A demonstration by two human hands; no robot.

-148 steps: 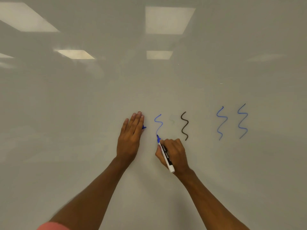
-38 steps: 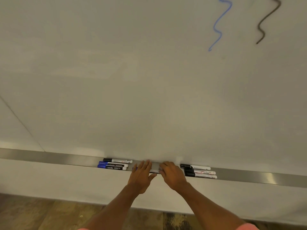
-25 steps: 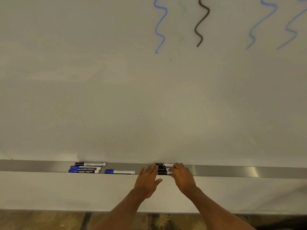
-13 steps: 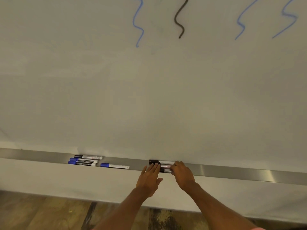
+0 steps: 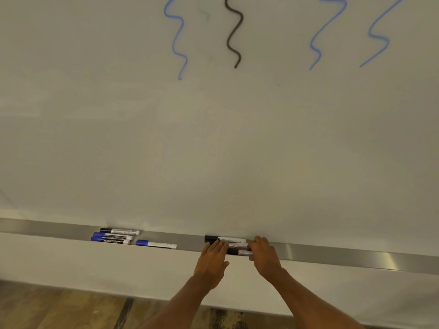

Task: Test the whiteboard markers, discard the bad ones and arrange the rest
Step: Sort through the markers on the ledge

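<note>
The whiteboard is smooth with a soft gloss. The tray under it is brushed metal and catches a bright sheen on the right. The black-capped markers and the blue-capped marker have smooth plastic barrels. The floor looks like grained, worn wood.

Tray: four markers left — three markers right, between the hands.
</note>
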